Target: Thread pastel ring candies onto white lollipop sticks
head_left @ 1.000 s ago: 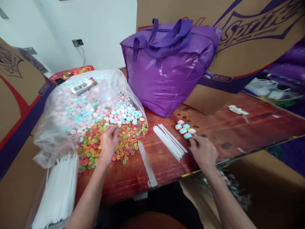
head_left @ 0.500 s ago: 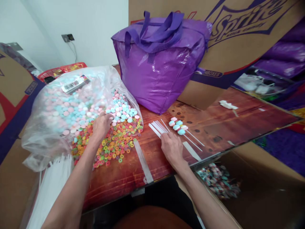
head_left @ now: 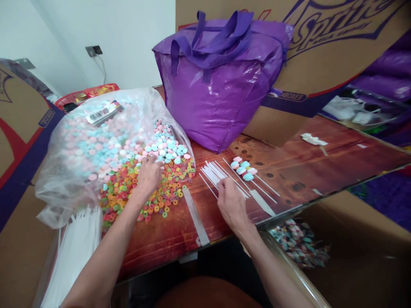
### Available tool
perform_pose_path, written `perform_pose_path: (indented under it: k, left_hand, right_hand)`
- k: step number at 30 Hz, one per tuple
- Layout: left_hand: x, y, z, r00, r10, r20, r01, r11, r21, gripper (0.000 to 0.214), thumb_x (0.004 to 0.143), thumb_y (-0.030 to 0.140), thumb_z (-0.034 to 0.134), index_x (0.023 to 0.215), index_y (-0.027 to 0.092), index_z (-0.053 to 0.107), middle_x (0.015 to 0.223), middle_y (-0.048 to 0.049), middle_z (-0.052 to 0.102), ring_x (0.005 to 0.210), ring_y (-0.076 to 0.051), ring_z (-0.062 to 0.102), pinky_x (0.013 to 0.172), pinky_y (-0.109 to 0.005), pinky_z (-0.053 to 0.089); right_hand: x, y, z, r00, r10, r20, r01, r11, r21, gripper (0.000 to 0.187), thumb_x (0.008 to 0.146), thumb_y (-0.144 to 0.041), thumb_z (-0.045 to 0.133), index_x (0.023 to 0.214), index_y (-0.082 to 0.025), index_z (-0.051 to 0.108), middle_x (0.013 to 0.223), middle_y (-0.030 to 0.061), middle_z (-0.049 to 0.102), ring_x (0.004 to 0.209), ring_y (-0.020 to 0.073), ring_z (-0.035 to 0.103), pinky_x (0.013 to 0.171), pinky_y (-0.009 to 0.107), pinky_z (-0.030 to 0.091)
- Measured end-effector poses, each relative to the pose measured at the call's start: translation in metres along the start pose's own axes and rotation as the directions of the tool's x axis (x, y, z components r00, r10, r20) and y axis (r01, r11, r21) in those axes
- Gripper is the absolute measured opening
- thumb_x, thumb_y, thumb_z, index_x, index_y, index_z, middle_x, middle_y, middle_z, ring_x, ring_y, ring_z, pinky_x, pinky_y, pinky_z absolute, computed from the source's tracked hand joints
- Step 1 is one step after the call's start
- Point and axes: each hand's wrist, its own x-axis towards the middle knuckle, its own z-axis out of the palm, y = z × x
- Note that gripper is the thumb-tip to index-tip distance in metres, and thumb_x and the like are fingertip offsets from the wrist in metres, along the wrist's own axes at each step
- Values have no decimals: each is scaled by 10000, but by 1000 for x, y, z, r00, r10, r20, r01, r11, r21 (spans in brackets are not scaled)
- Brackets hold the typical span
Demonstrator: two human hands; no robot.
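Observation:
My left hand (head_left: 150, 174) reaches into the candy at the bag's mouth, its fingers bent and closed. It is where pastel pink, blue and white round candies (head_left: 163, 147) meet small ring-shaped gummies (head_left: 157, 201); whatever is in its fingertips is hidden. On the table, my right hand (head_left: 233, 203) is curled over a fanned-out group of thin white sticks (head_left: 213, 171). Its fingertips are closed down among them, and I cannot make out what they pinch. Just right of the sticks lie candy skewers (head_left: 244, 168), with pastel candies threaded on white sticks.
A clear plastic bag (head_left: 51, 188) spreads at left, a bundle of white sticks (head_left: 75, 252) before it. A purple bag (head_left: 212, 102) stands at the back of the reddish table (head_left: 282, 167). Wrapped candies (head_left: 300, 244) lie in a box below the right edge.
My left hand has moved slightly right across the candies. Under my right hand the sticks have fanned out, some now lying apart from the bunch. The view has shifted a little.

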Motion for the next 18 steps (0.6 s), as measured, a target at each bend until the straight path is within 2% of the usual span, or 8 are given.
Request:
perform_pose_path:
  k: [3,6,7,9,11,13,15,18]
  left_hand:
    - [2,5,-3,998,-50,-44,47,996,-71,195,848,156,550,861,175,744,1077,-156,652,1010,-329,569,894,-425,447]
    - [-2,8,-10,982,-180,-63,141,907,-397,174,859,256,567,851,172,719,813,-80,653,790,-245,591,740,-335,451]
    - [-6,11,-11,974,-226,-27,175,818,-548,182,854,308,588,846,172,709,749,-52,640,722,-213,579,692,-306,440]
    - [-17,17,-11,956,-275,101,241,539,-807,248,819,410,649,848,168,695,713,-25,643,667,-171,568,641,-266,426]
    - [-31,25,-7,932,-280,228,298,238,-925,339,747,476,733,870,162,698,796,-42,689,724,-166,607,660,-252,451]
    - [-44,34,1,901,-312,302,331,42,-943,407,674,491,804,891,160,713,874,-65,721,792,-180,645,709,-262,485]
    - [-53,39,9,879,-365,307,324,-17,-946,427,651,480,831,914,159,730,891,-72,737,810,-185,662,749,-280,508]
    - [-59,42,17,885,-427,185,250,101,-963,369,697,446,805,930,165,749,884,-61,751,820,-187,673,813,-310,523]
  right_hand:
    - [-13,-21,-3,999,-36,34,28,977,213,167,989,-243,366,866,-219,477,764,39,571,661,193,526,627,294,359]
    - [-23,-39,0,995,-32,98,-10,915,402,171,991,-248,374,854,-221,472,745,17,560,654,173,525,639,282,384]
    - [-25,-45,2,991,-20,133,-44,888,458,176,991,-251,378,844,-222,471,729,7,553,651,168,523,640,278,389]
    - [-27,-54,7,979,6,204,-122,820,560,172,986,-257,385,841,-223,471,715,-7,548,651,160,526,644,270,398]
    - [-26,-63,14,969,34,243,-188,739,647,134,975,-257,392,885,-220,484,725,-17,553,660,155,536,653,266,410]
    - [-24,-71,21,966,62,252,-227,670,707,113,964,-278,413,929,-216,501,735,-21,558,665,154,540,651,262,418]
    - [-22,-77,27,963,71,261,-245,637,731,134,957,-316,448,928,-212,527,735,-19,563,661,153,538,630,256,414]
    - [-20,-85,31,960,44,275,-238,644,727,176,952,-356,484,896,-205,555,738,-14,580,647,149,533,607,250,399]
